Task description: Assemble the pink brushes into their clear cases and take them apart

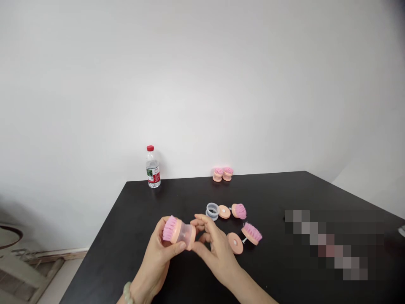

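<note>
A soap-dispensing scrub brush (185, 235) with pink bristles, peach rings and a clear waisted body lies tilted sideways between my hands. My left hand (161, 249) wraps round its bristle end and body. The thumb and fingers of my right hand (212, 245) grip the peach cap at the other end. Just beyond my right hand lie a clear ring-shaped body (212, 212), a peach disc cap (224, 212) and a pink brush head (239, 211). Nearer, to the right of that hand, are another peach disc cap (235, 243) and a pink brush head (252, 233) with a white stem.
Two whole pink brushes (217, 175) stand side by side at the black table's (177, 196) back edge by the wall. A water bottle (153, 169) with a red cap stands at the back left. A blurred-out patch (332, 249) covers something on the right.
</note>
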{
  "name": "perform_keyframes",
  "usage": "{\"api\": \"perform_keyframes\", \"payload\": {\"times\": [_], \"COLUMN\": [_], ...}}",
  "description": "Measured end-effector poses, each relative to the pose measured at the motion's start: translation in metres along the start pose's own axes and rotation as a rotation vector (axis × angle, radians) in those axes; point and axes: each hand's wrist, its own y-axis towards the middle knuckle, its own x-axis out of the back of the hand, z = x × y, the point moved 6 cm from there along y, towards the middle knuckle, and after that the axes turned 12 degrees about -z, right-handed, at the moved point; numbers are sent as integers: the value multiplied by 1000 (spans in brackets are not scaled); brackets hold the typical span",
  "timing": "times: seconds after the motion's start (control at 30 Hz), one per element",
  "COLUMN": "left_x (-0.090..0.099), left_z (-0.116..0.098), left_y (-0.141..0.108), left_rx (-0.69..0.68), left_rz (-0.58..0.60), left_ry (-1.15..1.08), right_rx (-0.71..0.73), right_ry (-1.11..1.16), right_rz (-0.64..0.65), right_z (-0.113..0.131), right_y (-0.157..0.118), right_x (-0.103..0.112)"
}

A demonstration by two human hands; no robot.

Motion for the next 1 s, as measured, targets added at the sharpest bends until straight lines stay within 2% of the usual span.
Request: {"api": "perform_keyframes", "payload": {"times": [0.1, 0.17, 0.4, 0.5, 0.63, 0.73, 0.9, 1.0], "left_x": [0, 1, 4, 7, 8, 8, 10, 15], "left_z": [-1, -2, -3, -3, -7, -12, -11, -8], "left_y": [1, 2, 3, 7, 12, 12, 10, 10], "left_rx": [-13, -12, -61, -101, -262, -411, -556, -639], "left_rz": [-13, -8, 16, -23, -61, -65, -65, -83], "left_ry": [12, 33, 127, 178, 442, 637, 669, 677], "right_rx": [76, 76, -99, -108, 67, 178, 131, 88], "right_ry": [-113, -149, 141, 118, -142, -217, -218, -230], "right_rz": [2, 16, 112, 134, 72, 111, 121, 102], "right_z": [8, 10, 4, 4, 15, 22, 22, 19], "right_y": [-2, -2, 1, 2, 5, 3, 7, 34], "right_x": [-1, -2, -11, -12, -5, -8, -11, -6]}}
